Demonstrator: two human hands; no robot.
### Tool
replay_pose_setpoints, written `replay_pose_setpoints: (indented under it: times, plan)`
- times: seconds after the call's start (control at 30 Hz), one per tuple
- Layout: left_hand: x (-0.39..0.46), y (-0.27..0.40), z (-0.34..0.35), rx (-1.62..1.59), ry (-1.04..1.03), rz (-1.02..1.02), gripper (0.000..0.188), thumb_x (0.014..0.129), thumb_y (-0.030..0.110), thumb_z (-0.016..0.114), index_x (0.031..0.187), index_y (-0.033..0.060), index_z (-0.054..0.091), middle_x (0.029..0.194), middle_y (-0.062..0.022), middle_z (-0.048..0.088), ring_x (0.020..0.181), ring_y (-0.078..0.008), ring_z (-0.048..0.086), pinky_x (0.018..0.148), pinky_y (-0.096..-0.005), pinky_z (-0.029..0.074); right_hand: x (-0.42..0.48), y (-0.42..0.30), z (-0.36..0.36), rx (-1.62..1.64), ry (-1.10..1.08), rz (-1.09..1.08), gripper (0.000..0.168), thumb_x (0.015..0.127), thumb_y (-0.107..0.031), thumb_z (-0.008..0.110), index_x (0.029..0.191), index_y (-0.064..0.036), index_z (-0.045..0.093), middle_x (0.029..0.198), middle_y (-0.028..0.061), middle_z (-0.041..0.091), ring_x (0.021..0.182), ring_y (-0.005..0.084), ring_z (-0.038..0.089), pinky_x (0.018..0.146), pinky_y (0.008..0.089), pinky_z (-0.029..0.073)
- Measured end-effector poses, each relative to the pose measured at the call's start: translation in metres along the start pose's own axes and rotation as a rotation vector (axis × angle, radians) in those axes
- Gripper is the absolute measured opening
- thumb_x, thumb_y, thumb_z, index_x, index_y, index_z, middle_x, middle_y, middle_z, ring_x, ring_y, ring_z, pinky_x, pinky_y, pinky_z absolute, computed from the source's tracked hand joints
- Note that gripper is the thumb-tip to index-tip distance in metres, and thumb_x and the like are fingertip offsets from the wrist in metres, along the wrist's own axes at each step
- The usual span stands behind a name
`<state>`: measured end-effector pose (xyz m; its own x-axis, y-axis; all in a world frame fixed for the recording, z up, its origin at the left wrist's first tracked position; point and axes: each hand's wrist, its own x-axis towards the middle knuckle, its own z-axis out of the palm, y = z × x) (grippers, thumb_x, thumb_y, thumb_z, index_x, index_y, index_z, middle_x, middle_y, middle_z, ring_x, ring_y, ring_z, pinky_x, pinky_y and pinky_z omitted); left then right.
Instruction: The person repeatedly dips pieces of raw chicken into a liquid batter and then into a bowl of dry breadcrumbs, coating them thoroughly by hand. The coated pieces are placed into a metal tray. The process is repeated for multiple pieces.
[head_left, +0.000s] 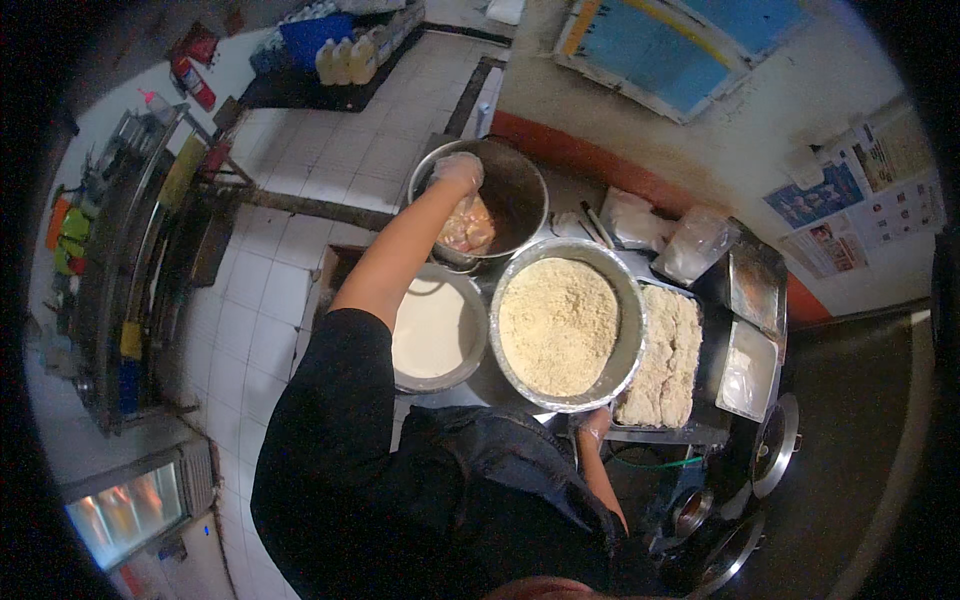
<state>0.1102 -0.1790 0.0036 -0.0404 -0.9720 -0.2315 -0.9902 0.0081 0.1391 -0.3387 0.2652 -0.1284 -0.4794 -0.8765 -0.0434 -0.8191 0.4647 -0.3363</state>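
My left hand (459, 171), in a clear plastic glove, reaches into a large metal pot (541, 202) at the top centre. It is just above pieces of raw meat (469, 225), perhaps chicken; its fingers are partly hidden. A basin of pale, smooth mixture (435, 330) is below that pot. To its right stands a round metal pot (634, 330) filled with crumbly, pale yellow breading (559, 326). My right hand (594, 424) is low beside this pot's near rim, its fingers mostly hidden. Coated pieces (660, 360) lie in rows on a tray at right.
Plastic bags (694, 244) of white stuff lie along the wall. A rectangular container (748, 369) and metal trays (757, 289) stand at the far right. Round lids (776, 446) are at lower right. Tiled floor and a shelf rack (150, 225) are at left.
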Motion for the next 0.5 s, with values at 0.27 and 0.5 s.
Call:
replay_pose_setpoints:
  times: [0.27, 0.5]
  plan:
    - [0.070, -0.043, 0.035, -0.038, 0.070, 0.041, 0.029, 0.073, 0.023, 0.068, 0.095, 0.0046, 0.070, 0.106, -0.0172, 0.065, 0.096, -0.0310, 0.064, 0.081, -0.0406, 0.051, 0.009, 0.069, 0.012, 0.175, -0.371, -0.132, 0.035, 0.071, -0.018, 0.075, 0.100, -0.003, 0.065, 0.090, 0.0114, 0.067, 0.080, 0.0226, 0.062, 0.072, 0.0369, 0.049]
    - [0.011, -0.068, 0.008, -0.297, 0.247, 0.347, 0.037, 0.084, 0.039, 0.055, 0.083, 0.0043, 0.069, 0.081, -0.0161, 0.067, 0.072, -0.0287, 0.062, 0.069, -0.0432, 0.049, -0.059, 0.074, -0.126, 0.598, -0.658, 0.060, 0.045, 0.075, -0.005, 0.071, 0.118, -0.002, 0.058, 0.110, 0.0039, 0.063, 0.093, 0.0145, 0.058, 0.081, 0.0275, 0.047]
